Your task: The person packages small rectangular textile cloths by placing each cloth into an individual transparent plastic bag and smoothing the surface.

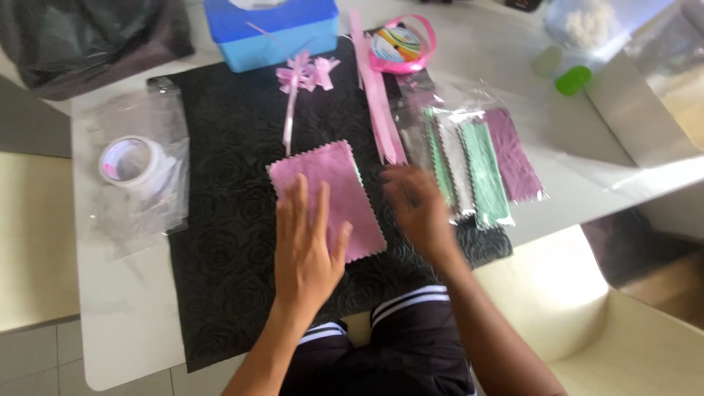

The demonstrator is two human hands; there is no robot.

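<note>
Head view: the left hand (306, 242) lies flat and spread, fingers wide, palm down on the lower left part of a pink cloth (328, 192) with zigzag edges. The cloth lies on a black mat (220, 242) in the middle of the white bench (125, 323), and a sliver of green shows under its right edge. The right hand (414, 209) is blurred, just right of the cloth; its fingers look loosely open and it holds nothing that can be made out. Whether it touches the mat cannot be told.

Right beside the right hand lies a clear bag of cloth pieces (477, 165), green, white and purple, partly on the mat and partly on the bench. Above the cloth, a pink ribbon bow (302, 75) with a long tail points down toward it, and a pink ribbon strip (378, 103) runs from a ribbon spool (400, 45) down to the cloth's upper right. A blue box (271, 33) sits at the mat's top edge. Well to the left, a tape roll (132, 161) rests on clear plastic wrap (143, 213). A green cap (573, 79) lies at the far right. Nothing lies between the hands and the cloth
</note>
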